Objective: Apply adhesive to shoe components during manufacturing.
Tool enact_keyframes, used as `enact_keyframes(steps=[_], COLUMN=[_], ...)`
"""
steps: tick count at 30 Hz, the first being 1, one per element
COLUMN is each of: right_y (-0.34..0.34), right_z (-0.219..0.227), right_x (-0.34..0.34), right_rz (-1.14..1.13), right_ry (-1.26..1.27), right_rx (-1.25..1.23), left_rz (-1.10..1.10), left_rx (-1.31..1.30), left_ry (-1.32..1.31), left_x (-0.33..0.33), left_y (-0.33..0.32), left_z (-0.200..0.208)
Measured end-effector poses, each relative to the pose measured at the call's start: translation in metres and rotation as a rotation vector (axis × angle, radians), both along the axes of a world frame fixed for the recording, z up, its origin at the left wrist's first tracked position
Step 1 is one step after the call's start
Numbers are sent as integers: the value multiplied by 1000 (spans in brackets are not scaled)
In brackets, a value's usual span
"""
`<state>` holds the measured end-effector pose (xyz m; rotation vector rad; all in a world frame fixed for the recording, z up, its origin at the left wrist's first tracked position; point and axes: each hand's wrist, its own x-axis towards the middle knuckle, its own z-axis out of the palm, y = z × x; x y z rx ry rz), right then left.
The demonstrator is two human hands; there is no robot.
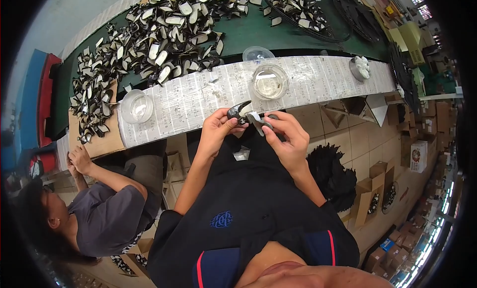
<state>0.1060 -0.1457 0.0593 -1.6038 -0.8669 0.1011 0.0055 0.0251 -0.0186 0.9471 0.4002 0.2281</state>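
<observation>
Far L on my feed, a co-worker [109, 221] in a dark grey tee sits at the table, hands [80, 160] together at its edge. Next to them a cardboard sheet [110, 139] lies under the near end of a big pile of black shoe heels [164, 27] w/ pale faces, heaped over the green tabletop [256, 32]. A clear plastic tub [127, 103] stands on the white printed strip [186, 99] along the front edge.

Mid-view, I've got the L hand [218, 131] pinching one glossy black heel [239, 110] btwn thumb & fingers, held up just off the table edge, in front of the body. Just R of it, the R hand [288, 134] grips a small white-and-grey item [256, 117]; it's tiny from here, so I can't be sure what it is or if it touches the heel.

Behind the hands: 2nd clear tub [257, 87]. Further R, a smaller heap of heels [305, 15], then a small bowl [354, 71] of white wads [363, 64]. Below on the tiled floor: black scraps [330, 176], open cardboard box [366, 201].
</observation>
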Motion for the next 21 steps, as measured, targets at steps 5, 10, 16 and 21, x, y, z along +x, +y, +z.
enact_keyframes(steps=[5, 10, 16, 21], right_y=[7, 9, 12, 13], right_z=[-9, -14, -17, -16], right_x=[11, 12, 15, 15], right_rz=[-17, 46, 30, -32], right_ry=[-358, -378, -434, -477], right_rx=[-101, -137, -155, -191], left_rz=[-21, -24, -15, -27], left_rx=[0, -2, 20, 55], left_ry=[13, 7, 7, 23], left_x=[1, 1, 2, 2], left_y=[-3, -5, -6, -5], left_z=[8, 9, 10, 6])
